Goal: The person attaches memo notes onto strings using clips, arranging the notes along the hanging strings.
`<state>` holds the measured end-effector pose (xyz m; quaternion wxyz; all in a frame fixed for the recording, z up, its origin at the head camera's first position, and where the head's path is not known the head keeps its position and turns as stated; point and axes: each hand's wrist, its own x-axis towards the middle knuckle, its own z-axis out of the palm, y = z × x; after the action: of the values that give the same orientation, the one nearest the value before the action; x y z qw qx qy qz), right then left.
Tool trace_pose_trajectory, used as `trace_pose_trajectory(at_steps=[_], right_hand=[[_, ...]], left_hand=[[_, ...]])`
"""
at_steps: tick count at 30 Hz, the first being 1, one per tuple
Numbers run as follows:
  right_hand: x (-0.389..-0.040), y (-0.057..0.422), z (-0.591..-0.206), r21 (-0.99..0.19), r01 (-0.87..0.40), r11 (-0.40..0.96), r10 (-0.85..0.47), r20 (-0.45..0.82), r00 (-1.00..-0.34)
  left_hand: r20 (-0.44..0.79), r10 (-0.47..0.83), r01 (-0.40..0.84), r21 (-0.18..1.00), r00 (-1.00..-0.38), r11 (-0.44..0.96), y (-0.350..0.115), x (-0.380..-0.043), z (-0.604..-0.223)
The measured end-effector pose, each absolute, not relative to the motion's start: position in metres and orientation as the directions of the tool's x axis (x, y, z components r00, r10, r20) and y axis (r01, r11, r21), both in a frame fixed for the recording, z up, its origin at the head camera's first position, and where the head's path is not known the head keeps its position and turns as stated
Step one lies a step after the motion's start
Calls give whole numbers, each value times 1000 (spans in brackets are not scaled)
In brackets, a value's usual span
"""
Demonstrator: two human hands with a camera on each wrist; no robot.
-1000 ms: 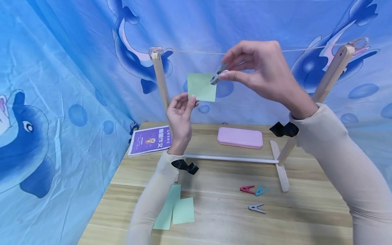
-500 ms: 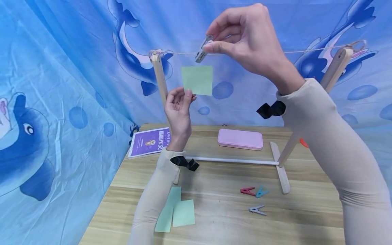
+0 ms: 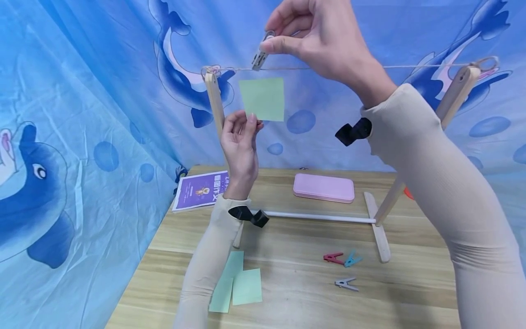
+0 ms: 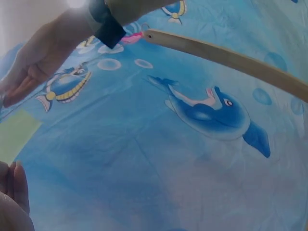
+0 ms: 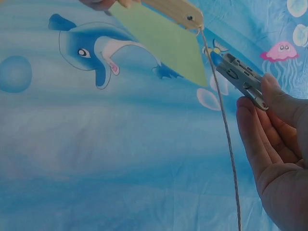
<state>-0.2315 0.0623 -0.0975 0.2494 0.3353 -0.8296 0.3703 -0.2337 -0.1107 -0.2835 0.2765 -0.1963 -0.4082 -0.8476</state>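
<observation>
My left hand [image 3: 242, 146] pinches a green sticky note [image 3: 264, 99] by its lower left corner, thumb in front. The note stands upright, its top edge a little below the string [image 3: 287, 68] in the head view. Above the string, my right hand [image 3: 324, 39] pinches a grey clothespin [image 3: 262, 52] between thumb and fingers. The clothespin slants down, its tip overlapping the string in the head view. In the right wrist view the grey clothespin [image 5: 243, 79] points at the string [image 5: 226, 125], with the green note [image 5: 166, 41] on the string's other side.
The string spans two wooden posts [image 3: 456, 93] joined below by a white rod [image 3: 320, 216]. On the table [image 3: 304, 297] lie green notes [image 3: 247, 287], a red clothespin [image 3: 334, 258], a blue one [image 3: 352, 259], another grey one [image 3: 346, 284], a pink case [image 3: 323, 188] and a purple book [image 3: 200, 190].
My right hand has moved up and left with the grey clothespin, from the note's right corner to the string. The left hand has raised the note slightly toward the string.
</observation>
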Motion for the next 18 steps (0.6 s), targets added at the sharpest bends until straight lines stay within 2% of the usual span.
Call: trace_pose_trajectory(at_steps=[8, 18], right_hand=[[-237, 54, -90, -464, -711, 528, -401, 602, -691], [-240, 42, -89, -426, -722, 546, -443, 584, -680]], left_hand=[[479, -364, 598, 565, -798, -568, -107, -230, -275], [423, -380, 565, 535, -823, -628, -104, -227, -269]])
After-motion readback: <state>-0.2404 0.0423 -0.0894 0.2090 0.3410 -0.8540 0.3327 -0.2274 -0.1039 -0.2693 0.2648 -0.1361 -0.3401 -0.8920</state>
